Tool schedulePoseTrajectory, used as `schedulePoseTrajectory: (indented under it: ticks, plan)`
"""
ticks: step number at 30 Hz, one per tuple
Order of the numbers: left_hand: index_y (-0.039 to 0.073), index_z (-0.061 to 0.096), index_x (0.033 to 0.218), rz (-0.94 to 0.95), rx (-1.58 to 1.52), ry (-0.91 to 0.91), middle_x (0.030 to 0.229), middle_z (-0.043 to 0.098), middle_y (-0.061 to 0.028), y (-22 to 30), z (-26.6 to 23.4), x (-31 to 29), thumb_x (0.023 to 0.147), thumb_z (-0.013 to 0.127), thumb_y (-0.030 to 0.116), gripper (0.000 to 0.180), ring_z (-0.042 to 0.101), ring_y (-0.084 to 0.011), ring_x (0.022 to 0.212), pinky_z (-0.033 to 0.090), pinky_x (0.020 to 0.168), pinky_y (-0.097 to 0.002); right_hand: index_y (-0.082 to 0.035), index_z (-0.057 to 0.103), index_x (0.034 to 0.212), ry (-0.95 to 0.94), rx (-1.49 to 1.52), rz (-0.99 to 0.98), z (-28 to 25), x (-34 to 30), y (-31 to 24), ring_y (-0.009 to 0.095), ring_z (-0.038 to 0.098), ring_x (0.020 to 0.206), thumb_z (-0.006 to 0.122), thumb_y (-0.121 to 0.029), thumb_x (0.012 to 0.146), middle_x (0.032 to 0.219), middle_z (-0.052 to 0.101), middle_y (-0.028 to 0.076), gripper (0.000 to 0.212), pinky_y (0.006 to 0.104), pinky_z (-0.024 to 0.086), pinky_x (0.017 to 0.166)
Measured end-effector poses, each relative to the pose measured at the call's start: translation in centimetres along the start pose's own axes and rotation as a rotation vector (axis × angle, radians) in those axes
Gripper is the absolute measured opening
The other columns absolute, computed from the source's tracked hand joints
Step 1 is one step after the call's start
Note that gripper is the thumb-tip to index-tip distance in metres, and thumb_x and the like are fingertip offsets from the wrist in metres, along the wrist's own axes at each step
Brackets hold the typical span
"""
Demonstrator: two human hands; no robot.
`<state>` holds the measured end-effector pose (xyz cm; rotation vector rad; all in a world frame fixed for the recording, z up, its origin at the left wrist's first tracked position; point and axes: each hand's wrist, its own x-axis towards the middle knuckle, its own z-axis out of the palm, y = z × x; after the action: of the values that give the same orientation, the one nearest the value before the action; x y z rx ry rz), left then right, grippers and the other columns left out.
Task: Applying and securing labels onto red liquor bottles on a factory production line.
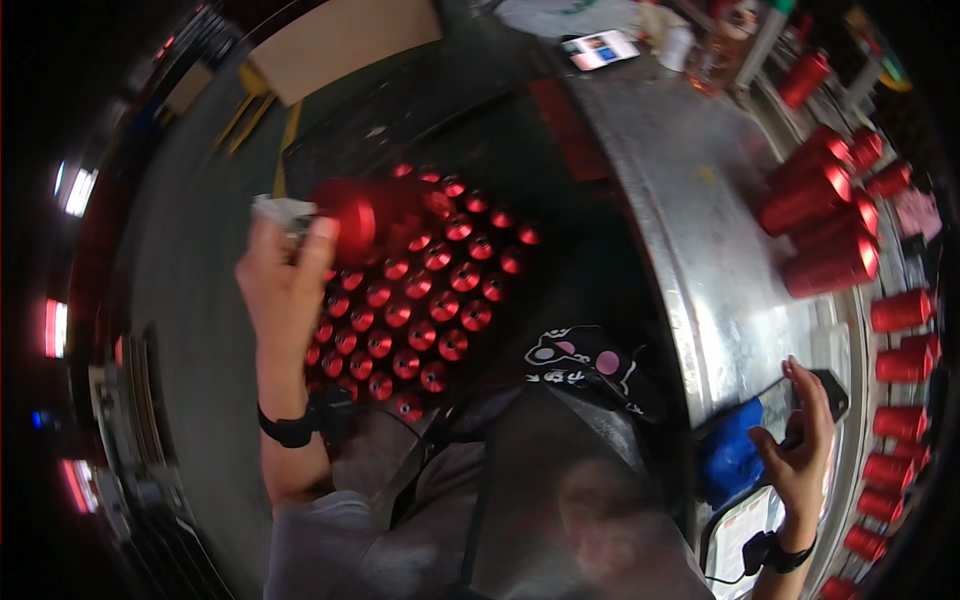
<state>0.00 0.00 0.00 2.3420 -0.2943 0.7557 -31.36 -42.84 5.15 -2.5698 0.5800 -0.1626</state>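
My left hand (285, 265) is raised at the left, its thumb and fingers closed on a red metal cylinder (348, 218) blurred by motion. A scrap of whitish cloth or paper (285, 210) shows at its fingertips. Below and beyond this hand stand rows of shiny red round parts (397, 313) with dark centres. Over the bench at the lower right, my right hand (800, 445) has its fingers curved and apart, with nothing seen in it. Beside it lies a crumpled blue cloth or bag (732, 452), next to a dark flat object (826, 397).
A metal bench (665, 190) runs along my right, with large red cylinders (825, 215) grouped on it. More red cylinders (900, 365) line its far right side. A phone (600, 50) lies at the back. A brown board (345, 45) stands at the far left.
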Motion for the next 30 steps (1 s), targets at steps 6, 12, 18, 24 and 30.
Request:
schedulePoseTrajectory:
  ticks: [6,12,18,24,30]
  plan:
    - [0.000,0.061,0.098,-0.305,0.454,0.022,0.067,0.063,-0.0124,-12.8,-9.4,-5.2,0.091,0.069,0.025,0.027,0.063,-0.0199,0.060,0.047,0.056,-0.0366,-0.004,0.054,0.139,-0.031,0.030,-0.009,-0.3,3.4,0.5,0.003,0.027,0.053,0.079,-0.039,0.075,0.126,0.063,0.014,0.077,0.0212,0.025,0.048]
    - [-0.002,0.056,0.118,-0.552,0.699,-0.033,0.078,0.064,-0.0284,-28.6,-14.2,-24.8,0.089,0.066,0.032,0.046,0.063,-0.0480,0.076,0.049,0.064,-0.0525,-0.008,0.050,0.143,-0.086,0.088,0.012,1.9,6.5,0.1,0.001,0.030,0.052,0.076,-0.038,0.080,0.130,0.063,0.014,0.074,0.0203,0.023,0.048]
    - [0.003,0.051,0.114,-0.954,0.679,-0.079,0.087,0.068,-0.0254,-33.8,-7.1,-41.1,0.087,0.066,0.031,0.041,0.066,-0.0469,0.082,0.051,0.070,-0.0557,-0.011,0.053,0.142,-0.060,0.036,0.039,2.9,7.0,-0.5,0.001,0.035,0.053,0.068,-0.021,0.082,0.129,0.063,0.014,0.063,0.0174,0.030,0.051]
    - [0.003,0.049,0.117,-1.080,0.603,-0.135,0.090,0.067,-0.0278,-37.7,-1.7,-47.6,0.089,0.062,0.027,0.039,0.065,-0.0483,0.085,0.051,0.072,-0.0564,-0.011,0.054,0.141,-0.033,0.001,-0.014,4.7,6.8,0.0,0.007,0.057,0.089,0.065,-0.010,0.085,0.128,0.061,0.012,0.057,0.0184,0.039,0.062]
    - [0.003,0.048,0.123,-1.184,0.477,-0.170,0.094,0.066,-0.0312,-41.0,3.2,-50.2,0.091,0.059,0.028,0.043,0.064,-0.0510,0.089,0.050,0.076,-0.0583,-0.009,0.055,0.138,0.013,-0.114,0.035,4.5,3.9,-1.5,0.011,0.057,0.108,0.065,-0.009,0.082,0.131,0.059,0.010,0.057,0.0212,0.044,0.068]
